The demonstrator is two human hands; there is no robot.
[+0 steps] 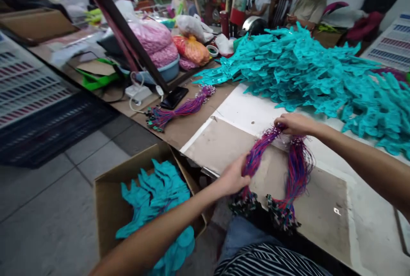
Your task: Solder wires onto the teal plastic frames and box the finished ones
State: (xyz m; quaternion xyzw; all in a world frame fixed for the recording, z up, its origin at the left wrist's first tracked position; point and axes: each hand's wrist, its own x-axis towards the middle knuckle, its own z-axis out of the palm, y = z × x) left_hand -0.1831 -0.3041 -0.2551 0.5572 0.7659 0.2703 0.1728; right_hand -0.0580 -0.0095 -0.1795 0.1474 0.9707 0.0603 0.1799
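My left hand (234, 176) is wrapped round the middle of a bundle of purple, red and blue wires (261, 150) at the table's near edge. Small dark connectors (245, 203) hang at its lower end. Farther up, my right hand (295, 123) pinches the same bundle by its thin silvery tips. Just below the right hand lies a second wire bundle (296, 169), apart from my left hand, its dark ends over the table edge. Another wire bundle (188, 108) rests farther left beside a black phone (174, 98).
A large heap of turquoise plastic pieces (307, 71) covers the table's far right. An open cardboard box (109, 195) with more turquoise pieces stands on the floor at left. A dark post (128, 32), a white power strip (138, 93) and bagged parts (153, 41) are beyond. Several people sit behind.
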